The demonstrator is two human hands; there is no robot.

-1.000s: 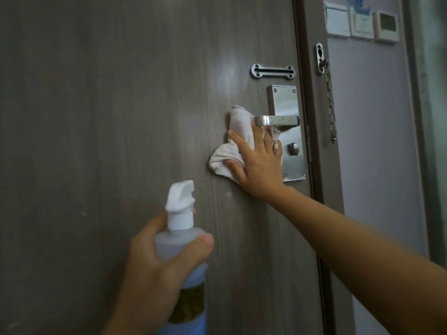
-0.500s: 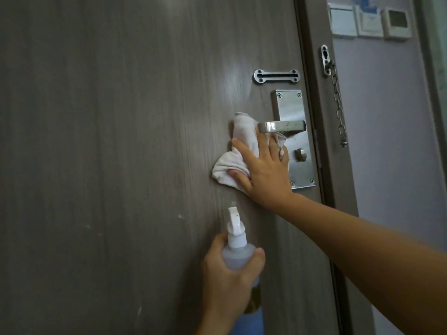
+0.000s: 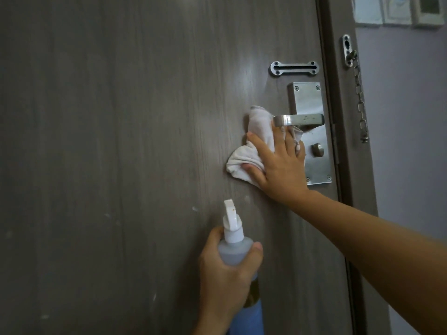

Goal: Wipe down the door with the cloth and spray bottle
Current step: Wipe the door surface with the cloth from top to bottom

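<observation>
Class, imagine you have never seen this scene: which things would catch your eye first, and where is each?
Right of centre, the right hand presses a crumpled white cloth flat against the grey-brown door, just under the shiny metal lever handle. Low in the middle, the left hand grips a spray bottle, its white nozzle pointing up at the door. A chain hangs on the frame at the right.

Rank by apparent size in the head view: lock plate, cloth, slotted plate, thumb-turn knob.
1. Lock plate and cloth look close in area; the cloth is partly under the right hand, so no ranking between them.
2. Slotted plate.
3. Thumb-turn knob.
</observation>
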